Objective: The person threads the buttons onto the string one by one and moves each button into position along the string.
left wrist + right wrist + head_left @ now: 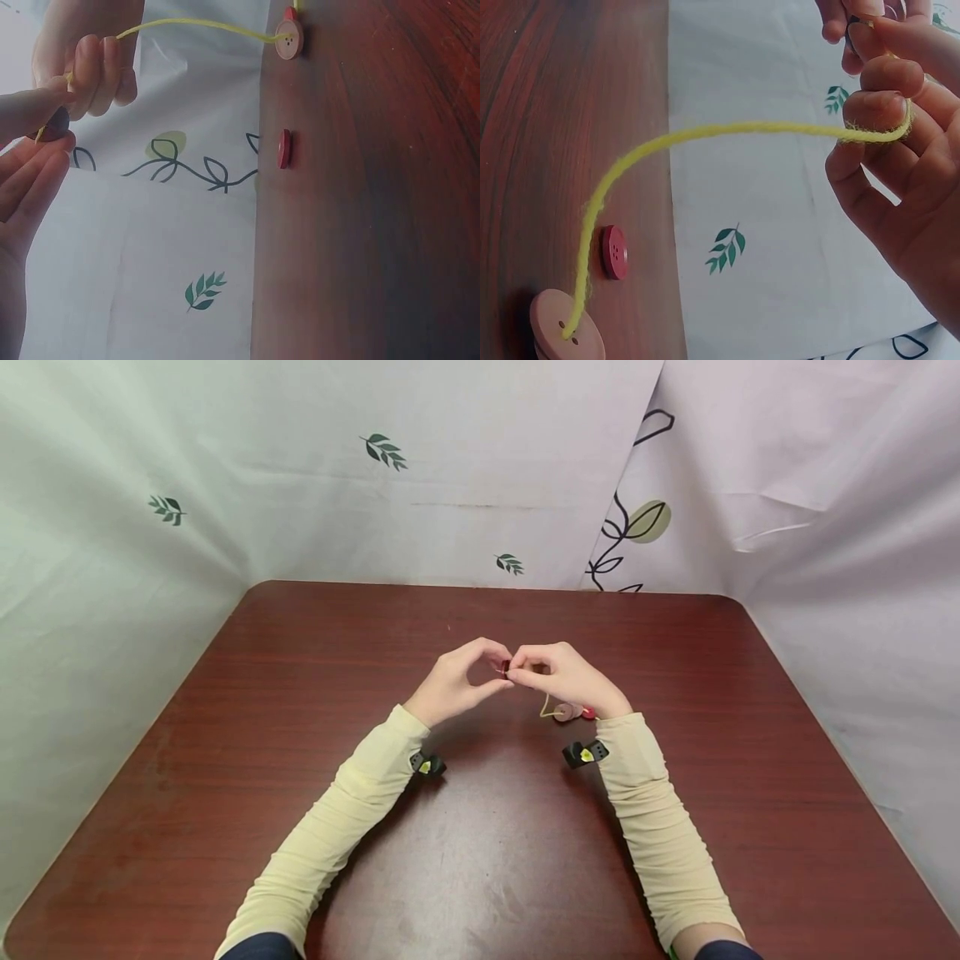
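Observation:
My left hand [461, 683] pinches a small dark button [56, 124] between thumb and fingertips; it looks dark red in the head view. My right hand [573, 681] meets it fingertip to fingertip, holding a yellow yarn [727, 129]. Part of the yarn shows against the dark button's face, though fingers hide most of that spot. From the right hand, the yarn curves down to a pink button [564, 330] on the table and passes through its hole. Behind the pink button, a red piece [290, 13] sits along the same yarn.
A separate red button [615, 253] lies on the brown wooden table [480, 860] near the pink one. White cloth [480, 468] with leaf prints hangs behind the table and at its sides. Black cameras [585, 753] are strapped at both wrists.

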`<state>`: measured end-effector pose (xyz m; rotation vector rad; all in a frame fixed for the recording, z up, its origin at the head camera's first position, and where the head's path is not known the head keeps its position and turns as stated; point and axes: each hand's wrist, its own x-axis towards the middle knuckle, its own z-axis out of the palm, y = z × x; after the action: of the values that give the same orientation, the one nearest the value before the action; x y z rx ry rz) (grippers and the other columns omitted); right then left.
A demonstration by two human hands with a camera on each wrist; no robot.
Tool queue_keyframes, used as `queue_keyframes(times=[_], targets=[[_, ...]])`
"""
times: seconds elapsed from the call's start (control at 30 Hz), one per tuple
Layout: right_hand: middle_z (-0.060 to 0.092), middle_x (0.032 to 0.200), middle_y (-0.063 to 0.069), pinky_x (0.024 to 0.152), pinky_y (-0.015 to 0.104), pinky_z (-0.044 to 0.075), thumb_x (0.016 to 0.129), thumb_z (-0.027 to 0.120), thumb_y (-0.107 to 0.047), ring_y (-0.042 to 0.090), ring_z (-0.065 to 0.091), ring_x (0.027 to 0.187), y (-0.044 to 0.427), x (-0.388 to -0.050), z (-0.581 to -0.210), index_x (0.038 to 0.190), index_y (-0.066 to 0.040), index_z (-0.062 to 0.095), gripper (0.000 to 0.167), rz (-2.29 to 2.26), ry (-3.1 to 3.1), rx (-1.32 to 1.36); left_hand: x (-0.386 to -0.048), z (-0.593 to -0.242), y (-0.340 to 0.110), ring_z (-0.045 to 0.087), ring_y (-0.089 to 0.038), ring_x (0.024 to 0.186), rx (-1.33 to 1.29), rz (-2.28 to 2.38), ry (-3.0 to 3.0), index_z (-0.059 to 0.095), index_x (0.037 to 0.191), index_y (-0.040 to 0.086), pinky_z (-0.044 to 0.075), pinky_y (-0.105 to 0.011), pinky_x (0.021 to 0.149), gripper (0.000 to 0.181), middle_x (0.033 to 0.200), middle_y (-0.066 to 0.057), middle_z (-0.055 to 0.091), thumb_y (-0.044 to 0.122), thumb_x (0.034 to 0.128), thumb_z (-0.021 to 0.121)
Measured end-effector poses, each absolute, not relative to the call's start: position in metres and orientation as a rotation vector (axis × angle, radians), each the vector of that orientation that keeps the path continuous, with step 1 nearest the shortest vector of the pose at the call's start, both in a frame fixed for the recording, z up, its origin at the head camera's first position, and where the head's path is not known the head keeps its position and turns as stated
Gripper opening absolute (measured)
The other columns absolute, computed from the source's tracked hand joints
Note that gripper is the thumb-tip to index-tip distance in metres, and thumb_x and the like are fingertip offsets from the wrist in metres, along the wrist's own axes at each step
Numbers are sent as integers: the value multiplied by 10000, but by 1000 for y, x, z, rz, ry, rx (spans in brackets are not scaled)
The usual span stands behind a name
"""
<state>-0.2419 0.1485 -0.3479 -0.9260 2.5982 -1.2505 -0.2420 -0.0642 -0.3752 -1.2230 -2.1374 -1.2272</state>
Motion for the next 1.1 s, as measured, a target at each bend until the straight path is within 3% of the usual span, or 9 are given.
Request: queue_keyframes(times=[0.13,0.57,0.93,1.1], targets=[[616,750,-24,685,260,406,940,631,-198,168,527,735,148,-242,-348,918,-127,668,83,-1240,2597,-921,-241,-374,-64,630,-133,898,-1200,-1238,-2149,610,998,54,510,-262,845,294,989,-57,684,95,778,801],[474,667,-25,554,235,343,984,532,-203,109,435,599,146,-240,-346,872,-114,607,161,-1230,2593,-931,-242,-376,-63,622,-138,880,-1191,-1238,-2112,615,925,51,523,-272,819,273,984,-67,682,87,750,820],[500,665,21,607,251,374,1002,516,-196,156,475,623,146,-239,-345,899,-109,606,162,-1256,2536,-913,-244,-375,-64,605,-153,870,-1193,-1254,-2125,638,941,57,513,-264,800,269,961,-58,662,74,743,821],[477,662,2,572,240,336,977,573,-229,116,436,600,145,-239,-345,892,-119,614,145,-1260,2545,-899,-245,-376,-64,598,-154,888,-1205,-1247,-2128,638,924,58,521,-376,774,265,966,-66,661,58,734,824]])
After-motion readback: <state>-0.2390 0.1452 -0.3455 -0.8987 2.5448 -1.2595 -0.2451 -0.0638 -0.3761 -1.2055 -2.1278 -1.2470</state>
